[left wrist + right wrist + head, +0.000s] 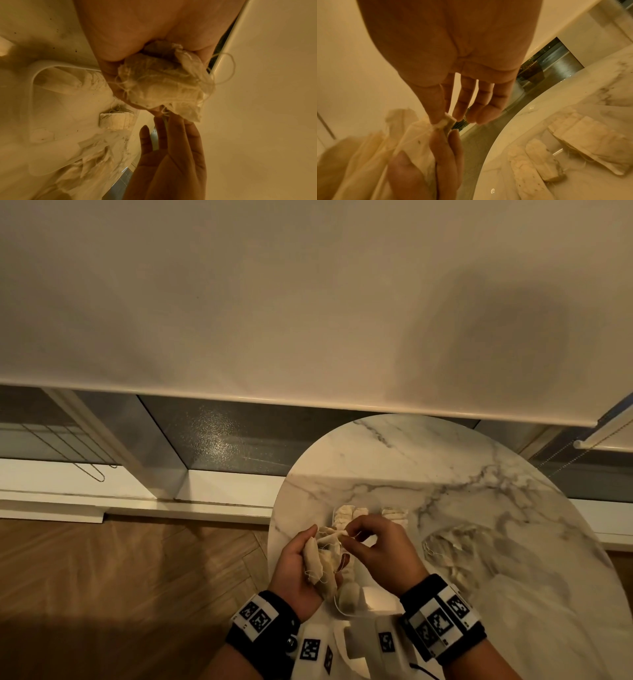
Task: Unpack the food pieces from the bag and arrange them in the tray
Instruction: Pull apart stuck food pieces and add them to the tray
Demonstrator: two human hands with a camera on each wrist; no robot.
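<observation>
Two hands meet above the near-left edge of the round marble table [479,474], which serves as your landmark. From the head view, your left hand [301,566] is curled round a gauzy mesh bag [322,563] trailing loose threads, held over the table's rim. Your right hand [383,553] pinches the bag's top corner between thumb and forefinger. Beyond the hands, toward the table's middle, a clear tray [366,594] holds pale food pieces [394,513] in a row. A crumpled clear wrapper [455,549] lies on the table, right of the tray. The table's far and right parts lie bare.

From the left wrist view, the bag [164,86] bulges in your palm, with the tray's rim [32,86] on the table alongside and one ridged piece [116,120] inside.

From the right wrist view, your thumb and forefinger grip the bag's folded corner [447,121]; the other fingers [481,108] hang loose. Several pieces [539,152] lie on the table near its curved edge.
</observation>
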